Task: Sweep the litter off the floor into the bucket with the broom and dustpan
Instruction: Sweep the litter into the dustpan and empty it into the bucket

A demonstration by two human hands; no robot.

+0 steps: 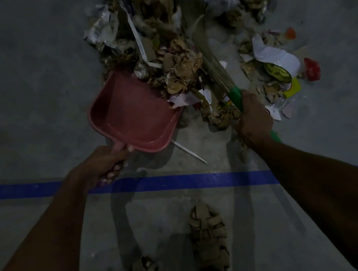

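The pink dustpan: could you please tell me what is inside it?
The dustpan looks nearly empty; only some paper scraps overlap its open lip. The litter pile covers its front edge, so anything beneath there is hidden.

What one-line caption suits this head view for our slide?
Left hand holds pink dustpan against litter pile; right hand grips green-handled broom.
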